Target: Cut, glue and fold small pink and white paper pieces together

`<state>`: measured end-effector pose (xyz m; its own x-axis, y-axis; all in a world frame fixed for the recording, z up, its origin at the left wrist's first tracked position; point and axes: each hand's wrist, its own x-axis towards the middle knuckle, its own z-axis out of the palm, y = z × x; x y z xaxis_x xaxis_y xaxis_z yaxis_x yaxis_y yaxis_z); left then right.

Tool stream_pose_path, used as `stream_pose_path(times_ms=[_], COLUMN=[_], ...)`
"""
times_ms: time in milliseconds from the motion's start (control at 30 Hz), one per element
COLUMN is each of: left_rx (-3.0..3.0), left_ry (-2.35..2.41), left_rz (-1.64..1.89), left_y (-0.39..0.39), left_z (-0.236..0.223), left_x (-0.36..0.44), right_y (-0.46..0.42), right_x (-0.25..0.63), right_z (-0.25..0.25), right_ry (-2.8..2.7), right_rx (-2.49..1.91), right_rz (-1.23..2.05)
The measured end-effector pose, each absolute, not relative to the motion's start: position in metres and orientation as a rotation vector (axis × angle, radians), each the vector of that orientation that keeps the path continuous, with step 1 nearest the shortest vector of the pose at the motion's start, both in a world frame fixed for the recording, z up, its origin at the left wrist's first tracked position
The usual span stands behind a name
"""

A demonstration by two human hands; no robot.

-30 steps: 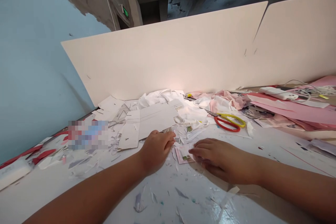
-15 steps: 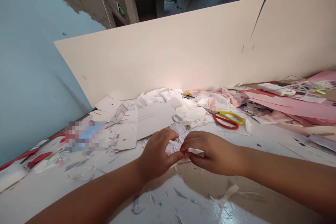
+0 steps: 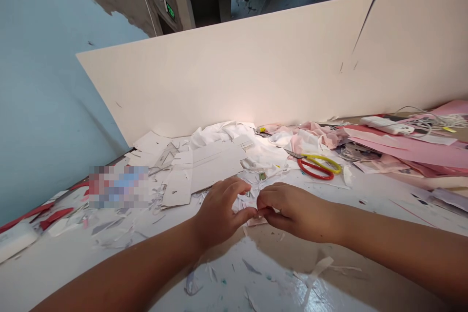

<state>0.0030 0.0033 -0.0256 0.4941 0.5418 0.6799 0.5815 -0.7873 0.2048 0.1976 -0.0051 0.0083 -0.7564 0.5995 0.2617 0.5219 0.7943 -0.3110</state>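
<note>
- Here the left hand (image 3: 221, 212) and right hand (image 3: 294, 209) meet low over the work table, fingers curled inward and fingertips almost touching.
- Between the fingertips, a small crumpled paper piece (image 3: 246, 203) is pinched, mostly white and partly hidden by the fingers; its exact shape cannot be made out. A pink-edged paper scrap (image 3: 257, 222) lies directly beneath the hands.
- Just beyond the hands, a tiny green-printed paper scrap (image 3: 262, 176) sits on the white-topped table (image 3: 373, 190), with cut paper bits scattered across it.
- Further left, a scored white cardboard sheet (image 3: 215, 168) lies flat, with a narrower cardboard strip (image 3: 175, 188) beside it.
- Behind these lies a heap of crumpled white paper (image 3: 215, 134), running into crumpled pink paper (image 3: 310, 137).
- To the right of the hands, scissors with red and yellow handles (image 3: 318, 166) lie on the table, near a stack of pink card sheets (image 3: 409, 149).
- Past that stack lies a white power strip (image 3: 383, 125) with tangled white cables.
- A tall cream foam board (image 3: 226, 68) stands along the far table edge, and a pale blue wall (image 3: 47, 83) runs down the left side.
- One patch on the left of the table is blurred (image 3: 119, 186), so its contents cannot be told.
</note>
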Motion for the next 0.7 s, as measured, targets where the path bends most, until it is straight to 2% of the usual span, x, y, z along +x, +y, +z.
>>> stream_pose_path(times_ms=[167, 367, 433, 533, 700], left_rx=[-2.667, -2.664, -2.709, -2.831, -3.040], left_ry=[-1.000, -1.254, -1.295, -1.266, -1.224], left_rz=[-1.176, -1.086, -1.024, -0.897, -0.623], left_y=[0.003, 0.008, 0.009, 0.007, 0.003], left_z=[-0.025, -0.023, -0.022, -0.022, -0.023], left_x=[0.003, -0.001, -0.002, -0.001, 0.006], right_y=[-0.005, -0.010, -0.007, 0.003, 0.022], right_x=[0.196, 0.203, 0.211, 0.226, 0.248], right_z=[0.003, 0.019, 0.024, 0.025, 0.013], right_ry=[-2.563, -2.313, -2.193, -2.213, -2.584], right_rx=[-0.857, -0.954, -0.996, -1.094, -1.418], right_rz=[0.450, 0.791, 0.805, 0.557, 0.004])
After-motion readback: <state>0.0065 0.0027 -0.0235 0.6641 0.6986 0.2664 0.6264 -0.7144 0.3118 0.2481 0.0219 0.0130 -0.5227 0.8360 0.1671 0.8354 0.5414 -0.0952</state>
